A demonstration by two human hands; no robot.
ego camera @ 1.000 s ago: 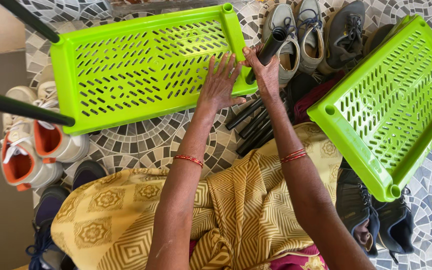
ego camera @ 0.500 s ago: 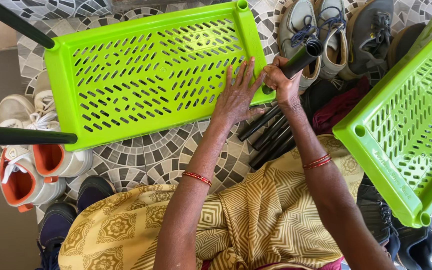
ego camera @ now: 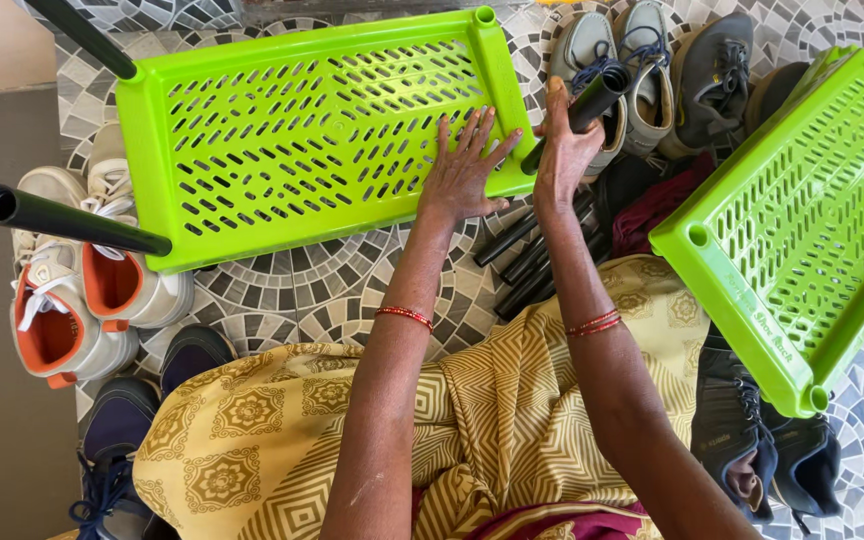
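Fitting a leg tube into the green shelf's near right corner.

The right hand [ego camera: 564, 150] is wrapped around a black tube [ego camera: 580, 108] at that corner; the left hand [ego camera: 462, 170] lies flat, fingers spread, on the slotted green shelf [ego camera: 302, 120]. Seating the tube likely calls for aligning it with the corner socket while the shelf, lying on the tiled floor [ego camera: 322, 290], is kept from shifting.
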